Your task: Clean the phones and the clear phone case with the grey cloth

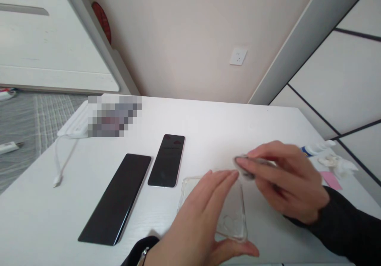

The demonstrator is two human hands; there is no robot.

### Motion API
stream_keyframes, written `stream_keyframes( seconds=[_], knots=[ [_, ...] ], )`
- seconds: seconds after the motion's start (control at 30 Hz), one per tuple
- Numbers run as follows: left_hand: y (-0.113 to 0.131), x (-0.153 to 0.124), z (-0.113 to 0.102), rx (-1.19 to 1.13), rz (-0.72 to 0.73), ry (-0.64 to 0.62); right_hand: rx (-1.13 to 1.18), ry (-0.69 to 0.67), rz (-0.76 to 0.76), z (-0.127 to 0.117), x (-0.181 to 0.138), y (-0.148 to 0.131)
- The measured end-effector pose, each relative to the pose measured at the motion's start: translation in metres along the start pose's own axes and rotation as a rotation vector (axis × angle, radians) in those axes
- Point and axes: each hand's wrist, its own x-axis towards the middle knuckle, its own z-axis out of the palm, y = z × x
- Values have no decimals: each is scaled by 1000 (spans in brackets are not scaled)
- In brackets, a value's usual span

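Observation:
A clear phone case (231,210) is at the front of the white table, tilted a little. My left hand (202,214) lies across it, fingers over the top and thumb at its lower edge, gripping it. To the right, my right hand (288,178) pinches a small greyish object (247,169), blurred and partly covered by the fingers, so its kind is unclear. It is just above the case's upper right corner. Left of the case lie a black-faced phone (167,161) and a larger phone with a dark curved screen (116,198).
A white charging cable (58,175) hangs over the table's left part, near a pixelated patch. At the right edge are a white bottle (320,148), crumpled tissue (342,167) and a pink slip (331,180). A wall socket (238,56) is behind the white table (208,127).

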Motion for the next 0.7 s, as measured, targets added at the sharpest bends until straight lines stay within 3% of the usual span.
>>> stream_keyframes(
  seconds=[0.1, 0.17, 0.27, 0.4, 0.53, 0.6, 0.7],
  knots=[
    [3, 3, 15, 151, 256, -208, 13, 147, 43, 1, 14, 18],
    [4, 2, 20, 198, 363, -276, 42, 95, 73, 7, 17, 28],
    [2, -3, 15, 189, 412, -320, 120, -89, 78, 19, 14, 41],
    [-5, -13, -7, 165, 372, -353, 192, -322, 6, 30, 5, 53],
    [-16, -29, -15, 210, 245, -336, 60, -573, -65, 36, -1, 57],
    [-22, -39, -11, 220, 130, -266, -31, -620, -84, 39, -2, 58],
    [-30, -50, -2, 237, -55, -126, -108, -588, -98, 39, -2, 57]
  ],
)
